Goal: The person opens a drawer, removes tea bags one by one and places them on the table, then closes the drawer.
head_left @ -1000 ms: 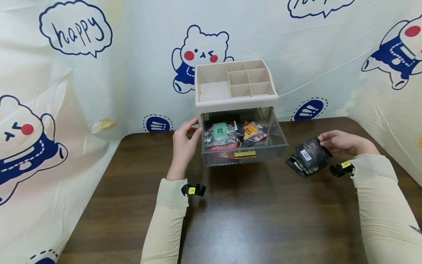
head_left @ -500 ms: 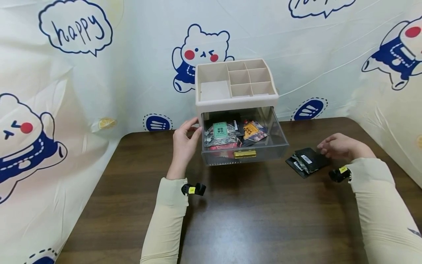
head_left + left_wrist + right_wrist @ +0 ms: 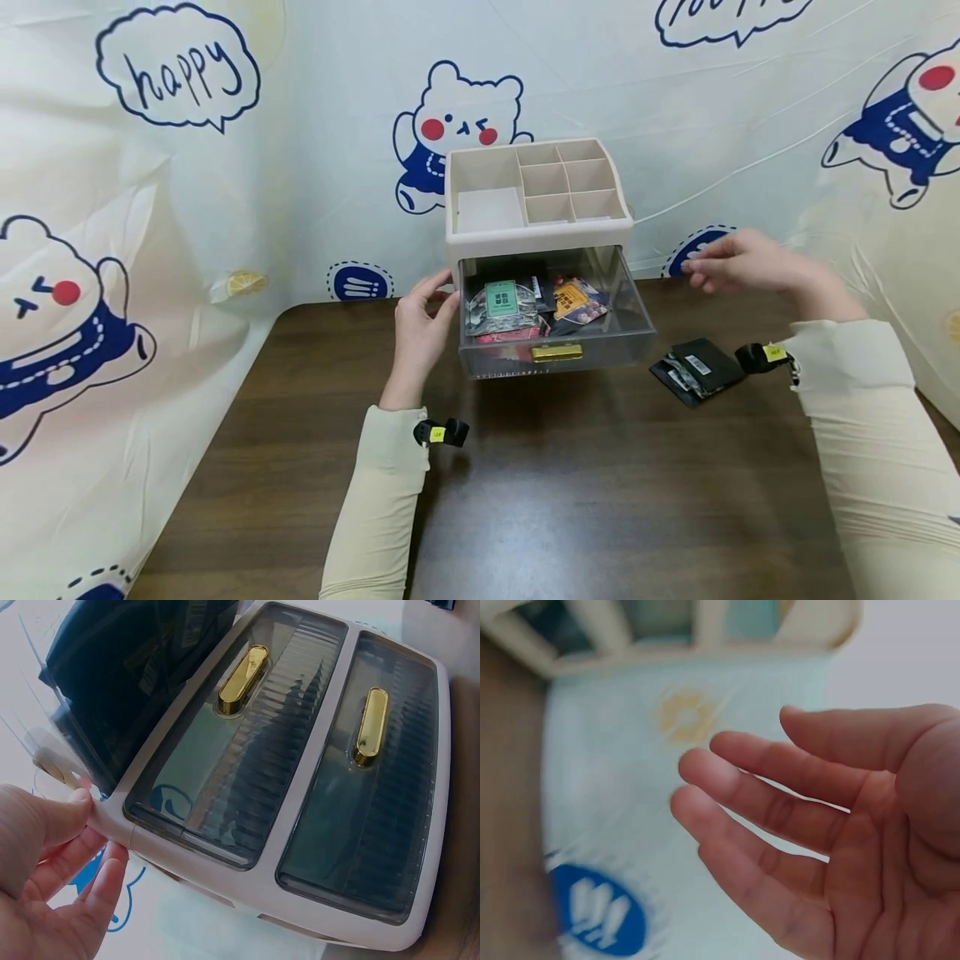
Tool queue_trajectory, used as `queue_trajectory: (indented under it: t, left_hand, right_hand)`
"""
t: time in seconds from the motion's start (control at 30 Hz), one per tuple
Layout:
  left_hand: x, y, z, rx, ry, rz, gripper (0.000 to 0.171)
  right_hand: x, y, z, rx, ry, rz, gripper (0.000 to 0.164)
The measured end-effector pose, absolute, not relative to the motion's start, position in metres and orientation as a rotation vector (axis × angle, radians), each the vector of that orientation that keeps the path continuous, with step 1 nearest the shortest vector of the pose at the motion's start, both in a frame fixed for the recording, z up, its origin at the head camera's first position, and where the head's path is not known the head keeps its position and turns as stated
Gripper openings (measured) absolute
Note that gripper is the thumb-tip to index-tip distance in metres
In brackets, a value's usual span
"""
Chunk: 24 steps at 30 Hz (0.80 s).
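A white desktop drawer organizer [image 3: 540,242] stands at the back of the table, its smoky clear top drawer [image 3: 630,325] pulled out. Inside lie several flat packets, one with a green label [image 3: 501,298] and one with an orange label [image 3: 579,300]. My left hand [image 3: 422,329] holds the organizer's left side, thumb at the front edge and fingers along the side, as the left wrist view shows. Nothing is in my right hand [image 3: 750,265], raised right of the organizer with fingers loosely extended. Below it, a small stack of black packets [image 3: 705,367] rests on the table.
Two more drawers with gold handles [image 3: 244,679] are closed below the top one. The organizer's top has open compartments [image 3: 487,200]. A printed cloth [image 3: 315,150] hangs behind the wooden table [image 3: 570,500].
My right hand has let go of a black packet, leaving it on the stack, then moved up and toward the organizer. My left hand stays at the organizer's side.
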State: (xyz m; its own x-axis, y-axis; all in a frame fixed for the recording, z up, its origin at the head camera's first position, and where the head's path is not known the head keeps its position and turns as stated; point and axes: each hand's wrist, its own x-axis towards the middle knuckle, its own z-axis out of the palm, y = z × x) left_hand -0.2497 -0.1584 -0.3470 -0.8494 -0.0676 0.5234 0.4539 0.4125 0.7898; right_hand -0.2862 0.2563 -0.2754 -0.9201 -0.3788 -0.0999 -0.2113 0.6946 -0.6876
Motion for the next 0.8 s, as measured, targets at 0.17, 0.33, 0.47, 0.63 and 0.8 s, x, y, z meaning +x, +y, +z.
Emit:
queue_trajectory:
  t: [0.17,0.33,0.47,0.63,0.8]
  left_hand:
    - [-0.25,-0.157,-0.347,-0.334,-2.19,-1.435,0.034]
    - [-0.25,-0.159,-0.346,-0.333,-2.185,-1.43,0.034]
    - [-0.252,-0.16,-0.345,-0.329,-2.186,-1.422,0.034]
    - [-0.251,-0.16,-0.346,-0.312,-2.203,-1.423,0.034]
    - [-0.25,-0.158,-0.347,-0.307,-2.208,-1.432,0.034]
  right_hand:
    - [-0.275,0.231,-0.23,-0.588,2.735,-0.918,0.037]
    - [-0.265,0.207,-0.191,-0.674,2.756,-0.881,0.038]
    - [-0.267,0.187,-0.17,-0.762,2.699,-0.9,0.034]
    - [-0.267,0.161,-0.156,-0.865,2.633,-0.886,0.032]
    - [-0.266,0.134,-0.153,-0.988,2.599,-0.765,0.031]
